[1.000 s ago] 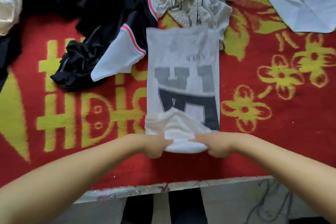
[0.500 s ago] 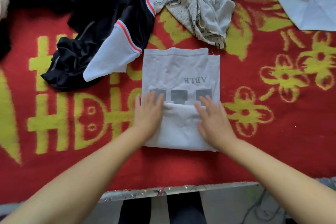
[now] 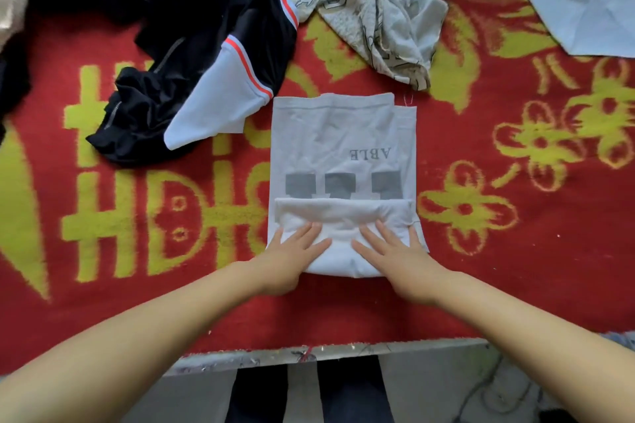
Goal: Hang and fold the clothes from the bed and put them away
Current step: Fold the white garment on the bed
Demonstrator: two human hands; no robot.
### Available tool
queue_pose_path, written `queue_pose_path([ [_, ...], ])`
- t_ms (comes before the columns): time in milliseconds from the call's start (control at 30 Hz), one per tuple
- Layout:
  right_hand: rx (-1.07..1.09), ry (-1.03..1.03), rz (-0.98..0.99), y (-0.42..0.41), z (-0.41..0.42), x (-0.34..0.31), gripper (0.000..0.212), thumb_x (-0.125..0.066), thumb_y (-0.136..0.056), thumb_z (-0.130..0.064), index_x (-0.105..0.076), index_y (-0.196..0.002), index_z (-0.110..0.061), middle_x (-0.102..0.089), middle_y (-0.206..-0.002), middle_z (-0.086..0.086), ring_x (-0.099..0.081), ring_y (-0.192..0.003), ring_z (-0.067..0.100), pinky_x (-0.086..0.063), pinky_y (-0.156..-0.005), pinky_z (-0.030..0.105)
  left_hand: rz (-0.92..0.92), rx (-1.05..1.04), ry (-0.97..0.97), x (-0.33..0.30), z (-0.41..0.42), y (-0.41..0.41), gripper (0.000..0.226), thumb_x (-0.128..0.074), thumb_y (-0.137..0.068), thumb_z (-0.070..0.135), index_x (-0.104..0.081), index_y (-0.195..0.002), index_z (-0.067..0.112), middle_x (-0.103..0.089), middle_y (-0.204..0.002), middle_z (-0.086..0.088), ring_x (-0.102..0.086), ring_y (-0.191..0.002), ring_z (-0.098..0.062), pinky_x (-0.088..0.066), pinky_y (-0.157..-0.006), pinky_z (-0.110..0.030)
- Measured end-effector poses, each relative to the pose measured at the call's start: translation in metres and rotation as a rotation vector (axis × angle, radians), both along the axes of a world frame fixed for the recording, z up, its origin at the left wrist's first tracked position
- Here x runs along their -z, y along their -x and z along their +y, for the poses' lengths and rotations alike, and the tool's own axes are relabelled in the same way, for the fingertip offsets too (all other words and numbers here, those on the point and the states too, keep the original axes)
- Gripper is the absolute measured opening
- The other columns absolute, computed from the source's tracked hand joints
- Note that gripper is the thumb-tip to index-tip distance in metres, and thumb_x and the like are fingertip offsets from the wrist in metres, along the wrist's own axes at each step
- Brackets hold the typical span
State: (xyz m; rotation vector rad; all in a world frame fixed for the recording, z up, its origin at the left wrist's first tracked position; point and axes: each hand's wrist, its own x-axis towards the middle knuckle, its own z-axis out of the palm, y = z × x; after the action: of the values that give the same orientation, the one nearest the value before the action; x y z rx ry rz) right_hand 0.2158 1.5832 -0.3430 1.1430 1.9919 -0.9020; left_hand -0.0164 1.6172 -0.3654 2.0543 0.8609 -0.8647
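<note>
From my head view, the white printed T-shirt [image 3: 343, 161] lies half-folded on the red patterned blanket [image 3: 515, 268], near the bed's front edge. I judge the folded-up flap could spring loose or skew if I press unevenly. My left hand [image 3: 295, 251] and right hand [image 3: 388, 251] lie flat on that flap, fingers straight and spread, pressing, grasping nothing.

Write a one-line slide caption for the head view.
Both hands, left and right, press flat on a half-folded white T-shirt on the red bedspread.
</note>
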Motion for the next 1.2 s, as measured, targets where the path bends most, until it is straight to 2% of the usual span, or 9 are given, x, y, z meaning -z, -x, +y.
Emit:
queue_pose_path([
  [67,0.06,0.275,0.031,-0.004,0.015,-0.02,0.088,-0.032,-0.083,0.012,-0.004,-0.153,-0.033,0.002,-0.162,0.0,-0.008,-0.148,0.028,-0.019,-0.114,0.056,0.022,-0.113,0.332,-0.022,0.015,-0.001,0.086,-0.031,-0.08,-0.011,-0.012,-0.153,0.029,-0.007,-0.161,-0.002,-0.011,-0.147,-0.021,-0.021,-0.116,-0.037],
  [133,0.146,0.454,0.088,-0.014,0.04,-0.041,0.076,-0.033,-0.083,0.005,-0.029,-0.147,-0.036,-0.038,-0.149,0.0,-0.051,-0.121,0.026,-0.046,-0.094,0.038,0.07,-0.198,0.546,-0.042,0.038,-0.002,0.07,-0.033,-0.077,-0.005,-0.043,-0.14,0.025,-0.048,-0.135,-0.007,-0.048,-0.119,-0.023,-0.047,-0.083,-0.028],
  [267,0.322,0.259,0.195,-0.034,0.113,-0.045,0.038,-0.043,-0.08,0.0,-0.061,-0.109,-0.018,-0.064,-0.097,-0.003,-0.058,-0.084,0.01,-0.043,-0.067,0.024,0.134,-0.437,0.567,-0.049,0.112,-0.003,0.029,-0.042,-0.079,-0.004,-0.059,-0.093,0.015,-0.057,-0.089,-0.006,-0.055,-0.081,-0.02,-0.045,-0.066,-0.029],
  [367,0.557,0.023,0.257,-0.04,0.152,-0.018,0.036,-0.047,-0.084,0.001,-0.064,-0.113,-0.013,-0.06,-0.087,-0.007,-0.057,-0.073,0.002,-0.035,-0.054,0.013,0.1,-0.594,0.371,-0.032,0.164,-0.004,0.024,-0.047,-0.086,-0.001,-0.061,-0.091,0.017,-0.059,-0.091,-0.001,-0.057,-0.08,-0.015,-0.05,-0.065,-0.028],
  [500,0.813,-0.232,0.263,-0.036,0.151,0.03,0.032,-0.044,-0.09,-0.004,-0.062,-0.115,-0.013,-0.061,-0.113,0.008,-0.056,-0.107,0.027,-0.041,-0.081,0.029,0.224,-0.655,0.077,0.001,0.179,-0.012,0.016,-0.047,-0.087,0.006,-0.058,-0.098,0.01,-0.054,-0.092,-0.006,-0.054,-0.081,-0.021,-0.05,-0.059,-0.029],
  [733,0.656,-0.776,0.186,-0.003,0.103,0.037,0.049,-0.045,-0.094,-0.018,-0.042,-0.143,-0.01,-0.038,-0.15,0.009,-0.028,-0.143,0.028,-0.014,-0.114,0.057,-0.092,-0.584,-0.887,0.022,0.088,-0.044,0.053,-0.049,-0.083,0.022,-0.05,-0.135,0.013,-0.05,-0.139,-0.012,-0.046,-0.131,-0.029,-0.026,-0.107,-0.061],
  [900,0.342,-0.658,0.137,0.038,0.075,0.06,0.056,-0.031,-0.098,-0.029,-0.016,-0.151,-0.015,-0.016,-0.159,0.007,-0.001,-0.146,0.031,0.003,-0.106,0.07,-0.046,-0.43,-0.725,0.045,0.044,-0.079,0.056,-0.031,-0.09,0.035,-0.039,-0.143,0.017,-0.039,-0.15,-0.005,-0.032,-0.139,-0.03,-0.027,-0.098,-0.072],
  [1033,0.462,-0.655,0.018,-0.013,0.067,0.079,0.054,-0.04,-0.1,-0.031,-0.025,-0.15,-0.021,-0.02,-0.159,0.002,-0.015,-0.147,0.027,0.007,-0.106,0.068,-0.02,-0.569,-0.648,0.067,0.046,-0.04,0.057,-0.026,-0.093,0.039,-0.031,-0.147,0.02,-0.025,-0.155,-0.006,-0.025,-0.143,-0.026,-0.019,-0.103,-0.074],
  [1200,0.505,-0.58,-0.042,-0.052,0.068,0.068,0.056,-0.015,-0.101,-0.04,0.004,-0.151,-0.024,0.006,-0.161,-0.003,0.011,-0.147,0.018,0.007,-0.111,0.066,0.013,-0.545,-0.677,0.064,0.046,0.001,0.059,-0.01,-0.094,0.046,-0.006,-0.149,0.023,0.0,-0.158,0.0,0.006,-0.145,-0.017,-0.002,-0.106,-0.072],
])
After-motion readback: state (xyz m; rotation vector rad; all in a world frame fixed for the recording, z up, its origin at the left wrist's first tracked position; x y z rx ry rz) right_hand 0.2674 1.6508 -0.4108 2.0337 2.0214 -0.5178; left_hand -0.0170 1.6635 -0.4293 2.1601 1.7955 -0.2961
